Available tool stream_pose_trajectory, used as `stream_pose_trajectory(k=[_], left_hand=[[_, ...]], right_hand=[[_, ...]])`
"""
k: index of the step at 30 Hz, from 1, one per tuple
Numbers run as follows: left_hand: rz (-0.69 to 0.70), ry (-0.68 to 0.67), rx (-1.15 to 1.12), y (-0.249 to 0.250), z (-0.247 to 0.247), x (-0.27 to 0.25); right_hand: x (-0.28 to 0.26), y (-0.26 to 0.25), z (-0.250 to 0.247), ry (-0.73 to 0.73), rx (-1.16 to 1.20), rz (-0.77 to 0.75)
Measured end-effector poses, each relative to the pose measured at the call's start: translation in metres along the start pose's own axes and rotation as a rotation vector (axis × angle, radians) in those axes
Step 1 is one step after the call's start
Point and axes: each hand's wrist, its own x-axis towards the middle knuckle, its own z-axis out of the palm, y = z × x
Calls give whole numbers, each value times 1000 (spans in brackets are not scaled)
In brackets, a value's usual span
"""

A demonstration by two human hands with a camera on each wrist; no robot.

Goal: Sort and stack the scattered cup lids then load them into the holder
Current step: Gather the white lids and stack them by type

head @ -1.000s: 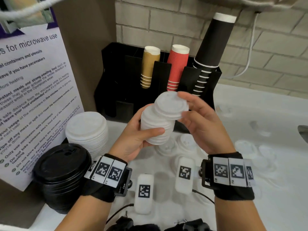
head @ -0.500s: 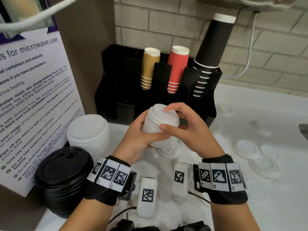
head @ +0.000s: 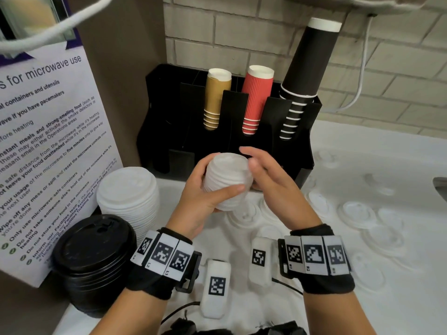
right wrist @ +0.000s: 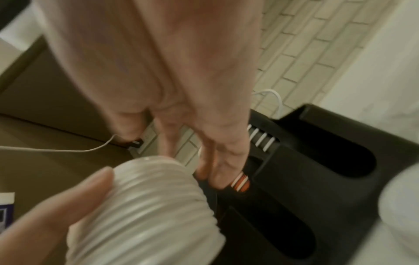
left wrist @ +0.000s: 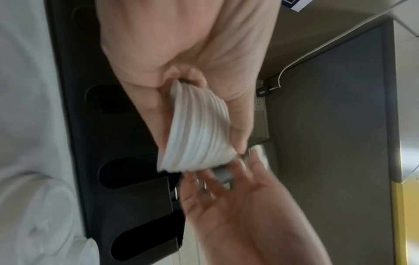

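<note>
My left hand (head: 200, 192) grips a stack of small white lids (head: 227, 180), thumb across its front, just before the black holder (head: 302, 146). The left wrist view shows the same stack (left wrist: 199, 136) pinched between thumb and fingers. My right hand (head: 268, 180) is at the stack's right side with its fingers straight and holding nothing; in the right wrist view its fingers (right wrist: 224, 161) point past the stack (right wrist: 154, 206) toward the holder's slots (right wrist: 340, 161). Several loose white lids (head: 358, 211) lie scattered on the white counter to the right.
A tall stack of larger white lids (head: 128, 189) and a stack of black lids (head: 94, 252) stand at the left by a microwave notice (head: 48, 141). The holder carries gold (head: 215, 100), red (head: 256, 97) and black cup stacks (head: 304, 76). A brick wall is behind.
The right hand set a lid on top of the stack, pressed it down, then let go and drew off to the right. The stack dropped lower in front of the holder.
</note>
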Motion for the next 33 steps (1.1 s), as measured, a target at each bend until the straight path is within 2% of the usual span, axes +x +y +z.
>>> stream_pose_trajectory(k=[2,3,5,7,9,15,23,25,29,31,33], left_hand=[[39,88,-25,0,-1,2],[53,118,-40,1,-2,3],[66,146,-73,2,-4,4],[65,148,-92,3,-4,4],[53,147,-103,3,-4,2],[39,134,-147,5,-8,2],[56,113,-142,6,-8,5],[58,111,-147,6,-7,6],[32,73,-122,5,-5,6],[-12,12,-75,4,-5,6],[-60,-59,-28,3,-3,4]], right_hand=[[5,10,3,140,-25,113],[8,16,5,166,-103,176],[11,28,8,37,-401,274],[11,35,14,-206,-662,371],[11,37,21,-344,-785,464],[19,39,32,-416,-939,466],[22,44,18,-407,-806,468],[25,39,5,-302,-683,449],[30,13,-24,49,-234,320],[28,-4,-32,97,-76,208],[25,-18,-34,40,-56,88]])
